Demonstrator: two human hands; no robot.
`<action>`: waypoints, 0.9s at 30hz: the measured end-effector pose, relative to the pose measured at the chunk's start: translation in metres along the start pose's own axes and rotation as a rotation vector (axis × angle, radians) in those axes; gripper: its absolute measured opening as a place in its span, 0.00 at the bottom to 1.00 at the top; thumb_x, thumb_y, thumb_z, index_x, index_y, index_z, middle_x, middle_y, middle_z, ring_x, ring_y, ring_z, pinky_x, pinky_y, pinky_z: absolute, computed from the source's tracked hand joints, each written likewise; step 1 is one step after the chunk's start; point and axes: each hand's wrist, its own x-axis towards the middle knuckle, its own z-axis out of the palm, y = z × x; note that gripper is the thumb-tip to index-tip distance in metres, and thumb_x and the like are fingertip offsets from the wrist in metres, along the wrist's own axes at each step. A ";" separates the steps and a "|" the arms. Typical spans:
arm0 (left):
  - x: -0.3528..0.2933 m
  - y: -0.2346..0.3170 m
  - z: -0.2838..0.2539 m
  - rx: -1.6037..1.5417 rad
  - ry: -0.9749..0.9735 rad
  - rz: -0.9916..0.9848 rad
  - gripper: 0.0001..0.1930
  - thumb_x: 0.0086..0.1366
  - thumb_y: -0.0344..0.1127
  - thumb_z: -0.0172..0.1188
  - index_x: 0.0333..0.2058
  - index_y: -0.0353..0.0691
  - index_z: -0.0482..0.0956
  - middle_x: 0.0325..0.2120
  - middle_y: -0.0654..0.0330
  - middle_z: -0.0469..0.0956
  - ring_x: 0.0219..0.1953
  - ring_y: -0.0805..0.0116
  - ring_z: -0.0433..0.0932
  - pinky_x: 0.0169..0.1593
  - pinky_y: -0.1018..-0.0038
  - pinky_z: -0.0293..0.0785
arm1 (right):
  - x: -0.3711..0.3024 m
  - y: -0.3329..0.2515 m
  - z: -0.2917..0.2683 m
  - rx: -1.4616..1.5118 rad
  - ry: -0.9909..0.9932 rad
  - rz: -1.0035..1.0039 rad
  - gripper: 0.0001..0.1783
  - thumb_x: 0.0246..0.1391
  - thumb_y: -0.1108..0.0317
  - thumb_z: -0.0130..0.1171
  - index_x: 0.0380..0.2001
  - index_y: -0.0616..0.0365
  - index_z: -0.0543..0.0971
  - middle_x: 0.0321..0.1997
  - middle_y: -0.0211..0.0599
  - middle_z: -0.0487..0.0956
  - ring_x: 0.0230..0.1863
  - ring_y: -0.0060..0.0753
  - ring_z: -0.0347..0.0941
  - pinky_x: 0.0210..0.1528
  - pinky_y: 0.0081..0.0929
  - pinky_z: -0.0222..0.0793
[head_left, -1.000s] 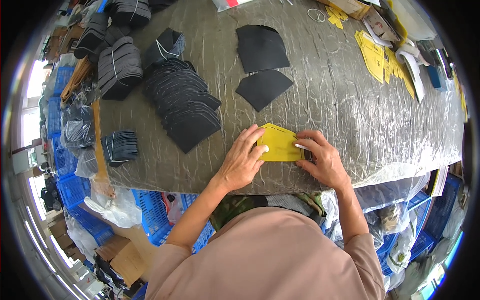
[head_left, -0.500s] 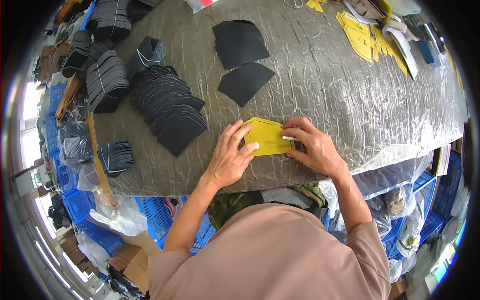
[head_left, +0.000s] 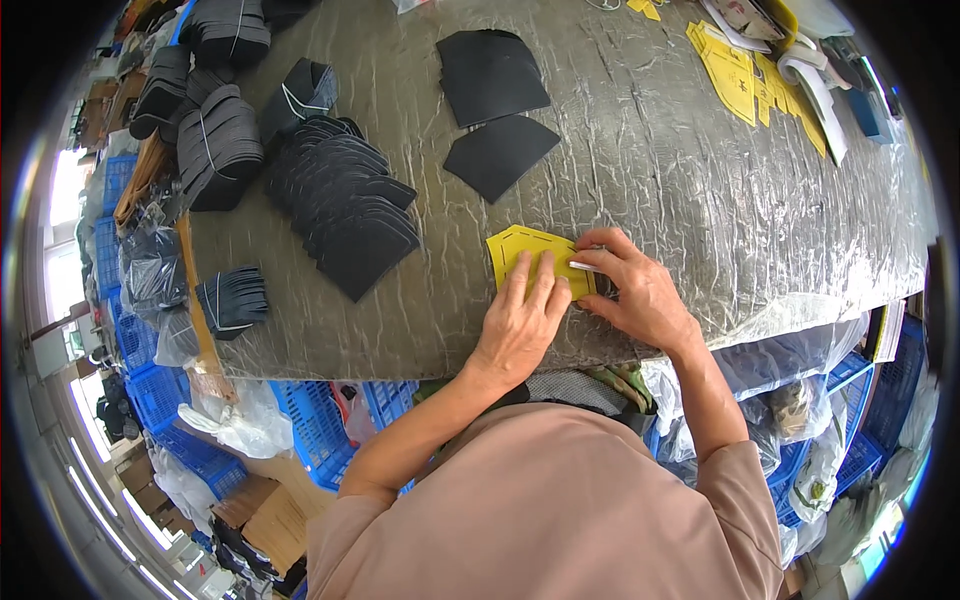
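A flat yellow template (head_left: 507, 258) with angled corners and short slots lies on the table near its front edge. My left hand (head_left: 522, 325) presses down on it with its fingers stretched out. At the template's right end is my right hand (head_left: 645, 295), its fingers closed on a slim white pen-like stick (head_left: 584, 266). The stick's tip is too small to make out. A dark edge shows at the template's right side, mostly covered by my fingers. Beyond the template lie a single black cut piece (head_left: 500, 155) and a few overlapping black pieces (head_left: 492, 80).
To the left is a fanned stack of black pieces (head_left: 345, 225), with tied bundles (head_left: 220, 145) behind it and a small tied bundle (head_left: 233, 302) nearer. More yellow templates (head_left: 735, 80) lie at the far right. Blue crates (head_left: 310, 425) stand below the table edge.
My left hand has moved right, from the template's left edge onto its middle, and its fingers have straightened. My right hand keeps the white stick at the right end.
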 end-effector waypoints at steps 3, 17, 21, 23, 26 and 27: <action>0.001 0.004 0.003 0.134 0.012 0.036 0.16 0.62 0.31 0.59 0.48 0.35 0.76 0.58 0.46 0.72 0.61 0.42 0.71 0.57 0.62 0.80 | 0.002 0.001 -0.005 0.015 0.000 0.007 0.24 0.47 0.71 0.70 0.50 0.59 0.80 0.58 0.36 0.75 0.49 0.45 0.80 0.49 0.39 0.79; -0.002 0.010 0.026 0.296 0.082 0.077 0.18 0.64 0.39 0.58 0.49 0.36 0.79 0.52 0.42 0.75 0.54 0.40 0.74 0.56 0.50 0.76 | 0.057 -0.033 0.003 0.080 0.106 -0.266 0.04 0.61 0.70 0.60 0.35 0.59 0.79 0.33 0.37 0.78 0.36 0.44 0.74 0.46 0.40 0.65; -0.004 0.011 0.024 0.241 0.118 0.068 0.20 0.60 0.38 0.62 0.50 0.35 0.82 0.48 0.44 0.78 0.51 0.43 0.77 0.55 0.52 0.77 | 0.062 -0.035 0.011 0.014 0.032 -0.350 0.05 0.60 0.68 0.62 0.34 0.57 0.80 0.32 0.35 0.78 0.35 0.41 0.72 0.47 0.37 0.63; -0.005 0.013 0.026 0.183 0.152 0.049 0.21 0.57 0.35 0.64 0.49 0.32 0.82 0.46 0.43 0.80 0.51 0.41 0.78 0.56 0.51 0.79 | 0.062 -0.035 0.013 -0.002 0.005 -0.365 0.04 0.59 0.68 0.63 0.34 0.57 0.80 0.31 0.35 0.78 0.35 0.40 0.72 0.47 0.37 0.63; -0.011 0.014 0.036 0.244 0.089 0.045 0.23 0.62 0.44 0.61 0.52 0.39 0.83 0.50 0.46 0.78 0.51 0.47 0.77 0.53 0.52 0.76 | 0.064 -0.037 0.017 -0.014 -0.024 -0.380 0.04 0.58 0.69 0.63 0.32 0.57 0.81 0.31 0.33 0.78 0.35 0.39 0.72 0.46 0.38 0.62; -0.011 0.015 0.038 0.249 0.089 0.032 0.22 0.62 0.44 0.61 0.52 0.38 0.83 0.50 0.46 0.78 0.51 0.46 0.77 0.53 0.52 0.76 | 0.065 -0.038 0.017 -0.014 -0.029 -0.378 0.03 0.57 0.69 0.64 0.32 0.56 0.81 0.30 0.33 0.79 0.35 0.38 0.72 0.46 0.37 0.62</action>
